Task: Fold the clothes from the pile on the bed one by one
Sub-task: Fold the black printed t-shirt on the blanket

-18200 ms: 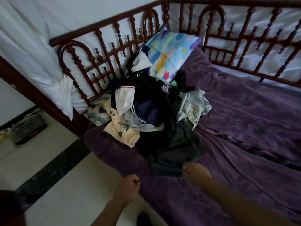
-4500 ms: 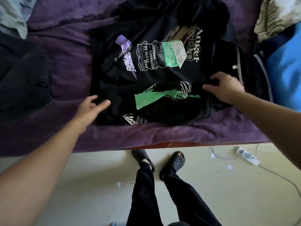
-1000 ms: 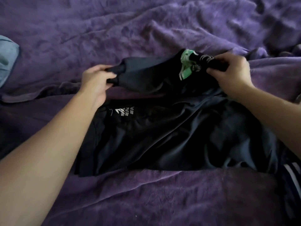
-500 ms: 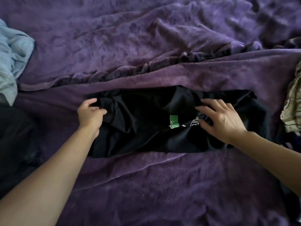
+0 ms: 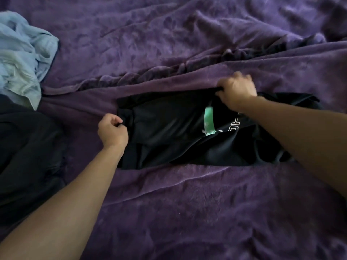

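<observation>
Both hands grip black shirt [image 5: 169, 132] on bed [image 5: 187, 203].
L hand [image 5: 112, 131]: fingers curled, pinching shirt's left edge. R hand [image 5: 235, 91]: fingers curled over its far edge, right of centre. Shirt lies folded in a wide band across the purple cover, w/ green patch + white letters showing by R wrist. Pale blue garment [image 5: 22, 59] crumpled far left; dark clothes [image 5: 28, 156] just below it, near L forearm, apart from shirt.
</observation>
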